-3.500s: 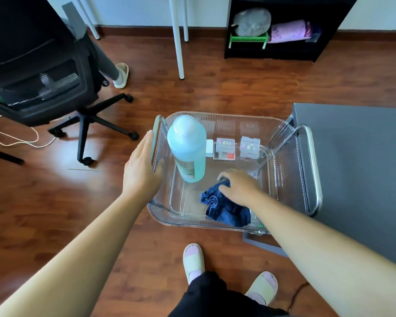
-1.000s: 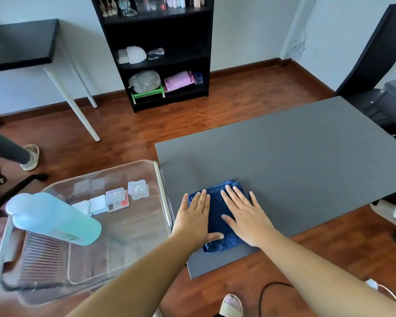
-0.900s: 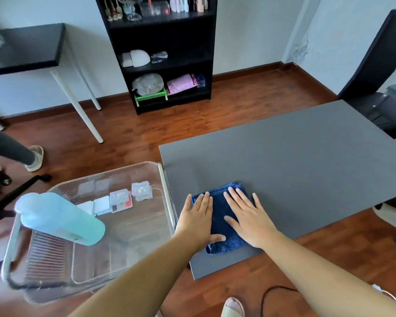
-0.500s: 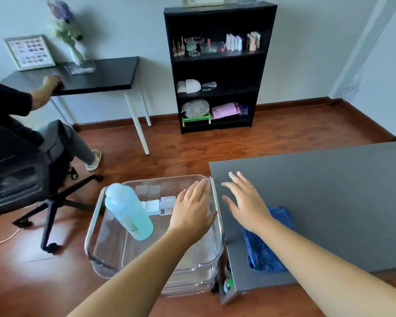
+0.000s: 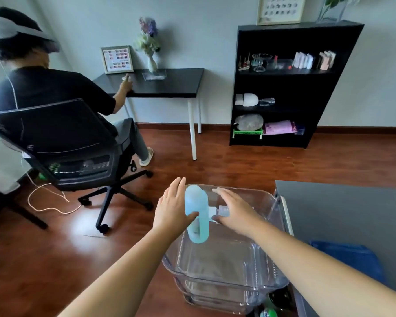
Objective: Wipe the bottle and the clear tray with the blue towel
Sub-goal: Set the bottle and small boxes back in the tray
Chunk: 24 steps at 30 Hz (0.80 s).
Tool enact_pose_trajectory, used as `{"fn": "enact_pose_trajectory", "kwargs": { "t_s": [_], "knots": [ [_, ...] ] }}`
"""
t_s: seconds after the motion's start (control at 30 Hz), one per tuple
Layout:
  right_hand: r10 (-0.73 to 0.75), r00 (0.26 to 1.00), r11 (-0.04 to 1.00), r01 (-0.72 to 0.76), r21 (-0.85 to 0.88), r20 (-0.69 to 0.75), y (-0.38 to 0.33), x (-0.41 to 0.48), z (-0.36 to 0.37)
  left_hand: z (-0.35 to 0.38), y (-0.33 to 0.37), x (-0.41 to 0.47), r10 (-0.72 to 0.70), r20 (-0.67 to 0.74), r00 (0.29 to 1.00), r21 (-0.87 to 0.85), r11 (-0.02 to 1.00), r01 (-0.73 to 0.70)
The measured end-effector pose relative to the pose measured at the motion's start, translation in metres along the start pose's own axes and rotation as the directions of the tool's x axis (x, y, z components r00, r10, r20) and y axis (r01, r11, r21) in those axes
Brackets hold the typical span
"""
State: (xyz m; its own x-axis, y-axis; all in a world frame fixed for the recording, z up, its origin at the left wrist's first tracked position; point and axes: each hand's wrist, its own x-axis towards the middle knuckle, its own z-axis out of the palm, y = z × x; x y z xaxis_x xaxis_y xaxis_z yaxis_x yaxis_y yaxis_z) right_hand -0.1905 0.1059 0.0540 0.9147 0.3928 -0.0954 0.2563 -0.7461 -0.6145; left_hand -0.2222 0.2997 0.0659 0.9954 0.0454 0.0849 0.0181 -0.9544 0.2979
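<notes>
Bottle (image 5: 196,213) now flanked by both hands, blue towel (image 5: 350,257) left on table (image 5: 343,207)

Soft, even daylight fills the room, with a pale glare patch on the wooden floor (image 5: 87,227) at lower left, faint shadows under the office chair (image 5: 62,143), wide-angle bending of the bookshelf (image 5: 293,85) at upper right, and slight overall motion softness.

I see the bottle (image 5: 196,213) standing in the tray (image 5: 224,268), my left hand (image 5: 172,210) at its left, my right hand (image 5: 236,210) at its right. The towel (image 5: 350,257) lies on the table (image 5: 343,211), right of the tray.
</notes>
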Motion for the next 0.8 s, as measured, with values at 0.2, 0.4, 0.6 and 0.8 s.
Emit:
{"fn": "enact_pose_trajectory", "kwargs": {
  "t_s": [0.2, 0.4, 0.6, 0.8],
  "knots": [
    [0.100, 0.989, 0.988, -0.111, 0.105, 0.105, -0.016, 0.027, 0.021, 0.001, -0.019, 0.021, 0.092, 0.207, 0.974, -0.234, 0.971, -0.042],
    [0.142, 0.988, 0.944, -0.154, 0.292, 0.062, -0.025, 0.037, 0.035, 0.004, -0.026, 0.035, 0.108, 0.287, 0.952, -0.371, 0.929, 0.007],
    [0.245, 0.969, 0.915, -0.227, 0.333, -0.013, -0.012, 0.029, 0.026, 0.005, -0.006, 0.041, 0.191, 0.290, 0.938, -0.422, 0.905, -0.054],
    [0.314, 0.949, 0.913, -0.295, 0.280, -0.024, 0.017, 0.000, -0.006, 0.015, 0.037, 0.045, 0.285, 0.342, 0.895, -0.447, 0.888, -0.112]
  ]
}}
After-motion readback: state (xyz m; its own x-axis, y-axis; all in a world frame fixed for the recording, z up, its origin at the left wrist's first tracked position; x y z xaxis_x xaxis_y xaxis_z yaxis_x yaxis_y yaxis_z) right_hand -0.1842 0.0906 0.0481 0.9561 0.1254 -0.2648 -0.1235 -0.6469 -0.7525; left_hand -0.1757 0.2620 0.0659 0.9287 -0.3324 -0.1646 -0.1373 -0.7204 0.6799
